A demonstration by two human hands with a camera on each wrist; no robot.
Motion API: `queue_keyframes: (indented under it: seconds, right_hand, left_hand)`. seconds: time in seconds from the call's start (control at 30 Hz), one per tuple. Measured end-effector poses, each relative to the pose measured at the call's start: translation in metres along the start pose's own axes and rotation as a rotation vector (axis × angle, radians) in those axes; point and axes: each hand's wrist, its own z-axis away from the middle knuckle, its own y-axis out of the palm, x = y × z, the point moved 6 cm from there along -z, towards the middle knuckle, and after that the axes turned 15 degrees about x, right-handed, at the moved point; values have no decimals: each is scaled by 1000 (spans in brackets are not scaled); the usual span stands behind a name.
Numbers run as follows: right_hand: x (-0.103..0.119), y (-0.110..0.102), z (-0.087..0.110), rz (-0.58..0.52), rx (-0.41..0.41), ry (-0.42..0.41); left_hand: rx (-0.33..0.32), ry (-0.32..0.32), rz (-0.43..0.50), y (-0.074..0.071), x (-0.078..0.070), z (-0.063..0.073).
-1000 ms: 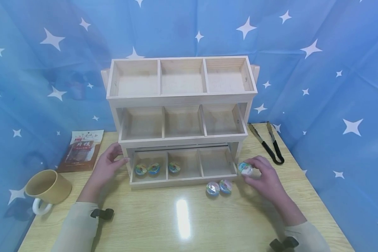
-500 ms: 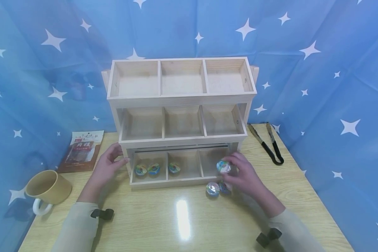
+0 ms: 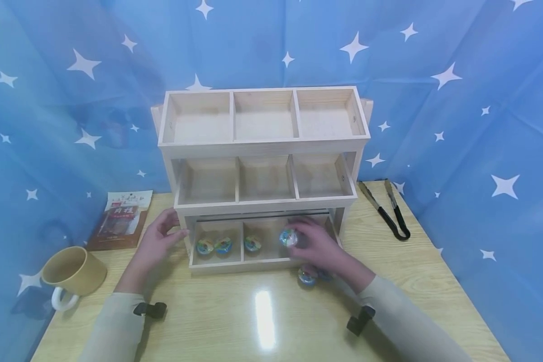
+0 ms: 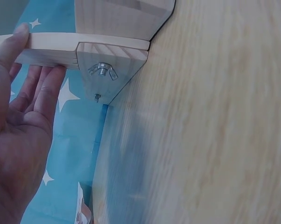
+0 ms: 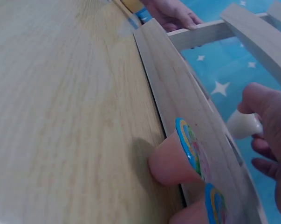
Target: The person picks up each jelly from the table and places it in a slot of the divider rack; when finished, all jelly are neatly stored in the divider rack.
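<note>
One cup [image 3: 326,276] is mostly hidden by the right hand [image 3: 315,244], pinching a second cup [image 3: 288,238]; the left hand [image 3: 159,238] grips the rack [image 3: 267,206].

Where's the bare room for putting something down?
Bare table lies between left sleeve and right sleeve, before the wooden rack, and between right sleeve and tongs. The top tier and middle tier are bare. Crowded: the bottom tier, with three cups and the right hand holding another cup; just in front, two more cups; and left, with mug and packet.
</note>
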Motion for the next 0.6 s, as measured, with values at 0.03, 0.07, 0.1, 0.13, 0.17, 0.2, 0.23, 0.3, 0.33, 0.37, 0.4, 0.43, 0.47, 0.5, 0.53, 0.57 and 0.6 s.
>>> queue_keyframes:
  seconds: [0.03, 0.07, 0.1, 0.13, 0.17, 0.2, 0.23, 0.3, 0.33, 0.37, 0.4, 0.43, 0.47, 0.5, 0.53, 0.57, 0.6]
  right_hand:
    - [0, 1, -4, 17, 11, -6]
    - [1, 3, -8, 35, 27, -9]
    - [1, 4, -11, 55, 44, -10]
    - [1, 6, -15, 69, 65, -8]
    - [1, 8, -18, 83, 89, -4]
    - [2, 9, -20, 100, 112, -2]
    - [2, 11, -23, 121, 135, -3]
    - [4, 14, -28, 154, 173, -12]
    - [5, 15, -30, 174, 187, -19]
    - [7, 16, -32, 199, 199, -27]
    - [8, 17, -34, 225, 208, -37]
    - [9, 18, -36, 250, 216, -46]
    - [10, 18, -38, 271, 224, -54]
    - [10, 19, -40, 288, 234, -59]
    - [10, 20, -42, 308, 241, -67]
    - [10, 21, -44, 320, 250, -74]
    - [10, 21, -46, 331, 255, -81]
  left_hand:
    - [-1, -1, -2, 0, 0, 0]
    - [-2, 0, -1, 0, 0, 0]
    - [-3, 2, -1, 0, 0, 0]
    - [-3, 3, 0, 1, 0, 0]
    - [-3, 4, 1, 1, 0, 0]
    - [-2, 5, 2, 1, -1, 0]
    - [-2, 5, 1, 1, -1, 0]
    - [-3, 6, 0, 1, -2, 0]
    - [-3, 5, -2, 1, -2, 0]
    - [-4, 3, -5, 1, -2, 0]
    - [-4, 1, -4, 1, -2, 1]
    - [-4, 2, -6, 1, -3, 1]
    - [-4, 3, -5, 1, -3, 1]
    - [-5, 2, -5, 1, -3, 1]
    - [-6, 3, -5, 1, -3, 1]
    - [-6, 5, -2, 1, -2, 1]
    - [-7, 8, 0, 1, -2, 1]
